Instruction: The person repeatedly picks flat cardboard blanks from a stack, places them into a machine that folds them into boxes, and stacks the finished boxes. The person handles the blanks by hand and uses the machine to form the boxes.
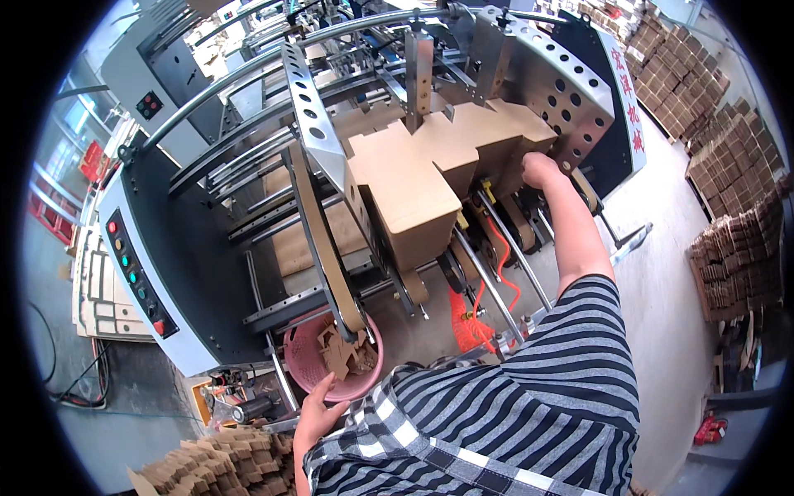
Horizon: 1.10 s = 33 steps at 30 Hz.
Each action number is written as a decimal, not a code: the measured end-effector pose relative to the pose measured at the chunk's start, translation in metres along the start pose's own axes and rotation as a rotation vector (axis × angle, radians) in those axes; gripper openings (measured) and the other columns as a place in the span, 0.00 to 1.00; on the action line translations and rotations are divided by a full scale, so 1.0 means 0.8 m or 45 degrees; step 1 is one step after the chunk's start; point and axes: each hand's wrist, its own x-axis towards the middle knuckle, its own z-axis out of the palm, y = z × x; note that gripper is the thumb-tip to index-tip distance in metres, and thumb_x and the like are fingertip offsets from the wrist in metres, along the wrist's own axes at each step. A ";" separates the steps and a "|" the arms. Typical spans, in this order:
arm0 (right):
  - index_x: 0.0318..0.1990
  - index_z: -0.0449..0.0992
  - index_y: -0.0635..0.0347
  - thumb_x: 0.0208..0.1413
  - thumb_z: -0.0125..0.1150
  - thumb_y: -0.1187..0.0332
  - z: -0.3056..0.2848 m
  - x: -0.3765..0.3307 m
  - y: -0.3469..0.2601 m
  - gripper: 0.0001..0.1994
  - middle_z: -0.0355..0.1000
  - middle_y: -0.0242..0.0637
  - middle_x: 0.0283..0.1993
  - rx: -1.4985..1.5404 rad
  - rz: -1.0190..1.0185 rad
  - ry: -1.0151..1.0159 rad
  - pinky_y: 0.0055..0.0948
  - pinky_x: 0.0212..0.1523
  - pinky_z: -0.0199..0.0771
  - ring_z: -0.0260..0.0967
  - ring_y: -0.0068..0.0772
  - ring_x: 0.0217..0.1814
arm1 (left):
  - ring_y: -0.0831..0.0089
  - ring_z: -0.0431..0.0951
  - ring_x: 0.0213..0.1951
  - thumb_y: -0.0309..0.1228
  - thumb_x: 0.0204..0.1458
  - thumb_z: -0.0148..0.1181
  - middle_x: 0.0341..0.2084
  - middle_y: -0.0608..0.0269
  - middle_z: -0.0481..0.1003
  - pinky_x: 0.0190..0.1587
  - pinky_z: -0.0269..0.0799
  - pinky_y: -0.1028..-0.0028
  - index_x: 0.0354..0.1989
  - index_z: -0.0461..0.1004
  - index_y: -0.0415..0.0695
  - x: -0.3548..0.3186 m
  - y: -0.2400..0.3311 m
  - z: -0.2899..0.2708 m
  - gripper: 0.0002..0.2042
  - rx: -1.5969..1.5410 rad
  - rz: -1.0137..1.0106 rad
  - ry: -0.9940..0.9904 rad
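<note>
A stack of flat brown cardboard blanks (413, 178) stands slanted in the feeder of a large grey machine (248, 190). My right hand (538, 169) reaches far forward and presses against the right side of that stack, fingers curled on the cardboard edge. My left hand (318, 409) hangs low with its fingers apart, touching the near rim of a pink plastic basket (306, 364) that holds cardboard scraps. Another pile of brown blanks (223, 467) lies just left of that hand at the lower edge.
Perforated metal guide plates (310, 124) and rails frame the feeder. A control panel with coloured buttons (136, 273) is on the machine's left side. An orange coiled hose (471, 318) hangs below. Stacks of cardboard (736, 215) line the floor at right.
</note>
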 end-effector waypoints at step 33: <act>0.31 0.81 0.60 0.44 0.62 0.64 -0.168 -0.093 -0.096 0.10 0.77 0.44 0.29 0.344 -0.313 0.040 0.36 0.38 0.75 0.76 0.42 0.33 | 0.55 0.68 0.59 0.33 0.42 0.68 0.56 0.44 0.68 0.61 0.62 0.67 0.61 0.63 0.36 -0.004 0.017 -0.001 0.35 0.119 0.056 -0.036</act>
